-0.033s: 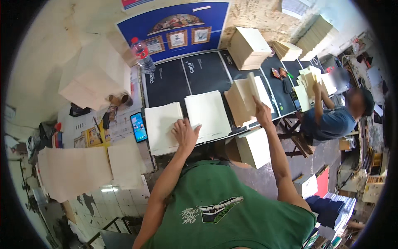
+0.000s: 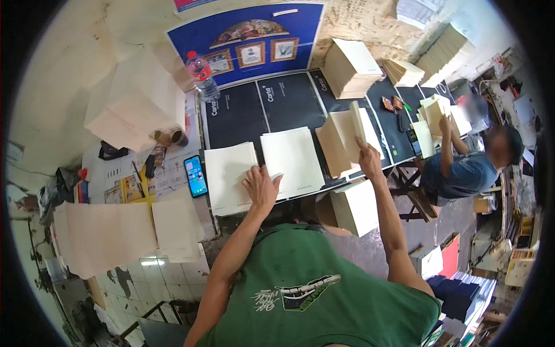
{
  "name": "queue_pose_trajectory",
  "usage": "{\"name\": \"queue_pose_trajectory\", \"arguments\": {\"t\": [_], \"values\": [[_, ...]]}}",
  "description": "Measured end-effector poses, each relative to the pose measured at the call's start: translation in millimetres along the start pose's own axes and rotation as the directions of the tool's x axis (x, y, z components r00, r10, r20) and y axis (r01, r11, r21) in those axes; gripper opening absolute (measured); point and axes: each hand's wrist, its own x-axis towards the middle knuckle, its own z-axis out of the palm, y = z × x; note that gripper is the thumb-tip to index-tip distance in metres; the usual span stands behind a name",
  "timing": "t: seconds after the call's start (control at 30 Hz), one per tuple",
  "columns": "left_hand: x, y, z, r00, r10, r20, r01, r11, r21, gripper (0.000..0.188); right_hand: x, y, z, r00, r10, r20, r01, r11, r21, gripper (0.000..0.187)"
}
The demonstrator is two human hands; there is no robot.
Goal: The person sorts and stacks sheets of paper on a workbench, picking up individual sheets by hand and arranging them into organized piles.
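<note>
My left hand (image 2: 261,184) lies with fingers spread on the right edge of a stack of cream paper sheets (image 2: 228,176). Next to it is a second stack of pale sheets (image 2: 292,159), near its thumb. My right hand (image 2: 369,159), its fingers closed, grips the near end of a raised cream sheet (image 2: 356,121), seen almost edge-on. That sheet stands up over a tan paper stack (image 2: 335,144), with whiter sheets showing at its right. Whether the raised piece is one sheet or several, I cannot tell.
A phone (image 2: 195,175) lies left of the stacks, a water bottle (image 2: 202,76) behind them. Tall paper piles (image 2: 350,69) stand at the back. At right, a co-worker (image 2: 462,173) handles paper. More paper (image 2: 355,208) is stacked below the front edge of the table.
The view has shifted very slightly, so everything sits a little further right. Both my hands keep their places on the paper.
</note>
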Motion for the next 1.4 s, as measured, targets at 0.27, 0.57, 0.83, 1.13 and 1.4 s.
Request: {"name": "queue_pose_trajectory", "arguments": {"t": [0.27, 0.57, 0.83, 1.13, 1.4], "values": [[13.7, -5.8, 0.1, 0.952, -0.166, 0.257, 0.287, 0.773, -0.566, 0.034, 1.2, -192.0, -6.4, 0.865, -0.038, 0.501, 0.040, 0.999, 0.005, 0.078], [5.5, -62.7, -52.8, 0.948, -0.236, -0.211, 0.206, 0.966, -0.157, 0.077, -38.8, -228.7, 33.2, 0.948, -0.024, 0.318, -0.029, 0.987, 0.161, 0.033], [-19.4, -132.1, -61.3, 0.922, -0.372, -0.106, 0.369, 0.928, -0.050, 0.051, -18.3, -235.3, 24.4, 0.951, -0.110, 0.290, 0.063, 0.984, 0.169, 0.045], [2.0, -142.7, -71.7, 0.759, -0.391, 0.520, 0.597, 0.100, -0.796, 0.064, -5.1, -359.5, 54.9, 0.601, -0.403, 0.690, -0.037, 0.849, 0.527, 0.102], [-38.9, -119.5, -124.5, 0.973, -0.222, 0.061, 0.160, 0.463, -0.872, 0.034, 4.2, -280.9, 95.8, 0.948, -0.013, 0.319, -0.248, 0.600, 0.761, 0.094]]}}
